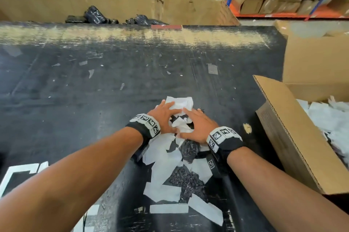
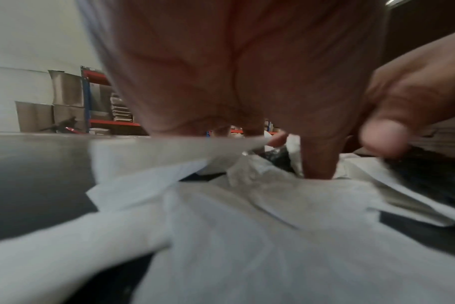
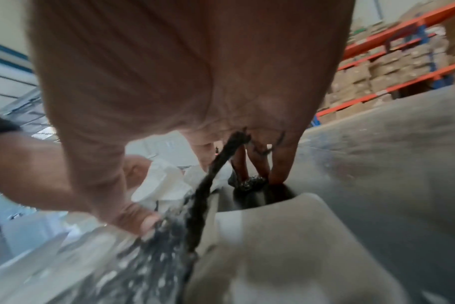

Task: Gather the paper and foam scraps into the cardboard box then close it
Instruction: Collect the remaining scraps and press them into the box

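Note:
White paper scraps [image 1: 166,158] and dark foam pieces [image 1: 186,178] lie heaped on the black table [image 1: 75,90], running from the front edge up to my hands. My left hand [image 1: 165,116] lies flat with spread fingers on crumpled white paper [image 1: 179,104]. My right hand [image 1: 196,126] is pressed flat on the heap beside it, with the fingertips of both hands nearly meeting. The left wrist view shows the left hand [image 2: 234,82] pressing down on paper [image 2: 247,226]. In the right wrist view the right hand [image 3: 182,72] touches a black foam strip [image 3: 203,191]. The open cardboard box [image 1: 294,137] stands to the right and holds white scraps [image 1: 324,116].
A second, taller cardboard box [image 1: 311,57] stands behind the open one. A large cardboard bin [image 1: 188,4] with black bags sits past the table's far edge. A small tan scrap [image 1: 247,127] lies near the box. Bits of tape dot the table's middle. Shelves of cartons stand behind.

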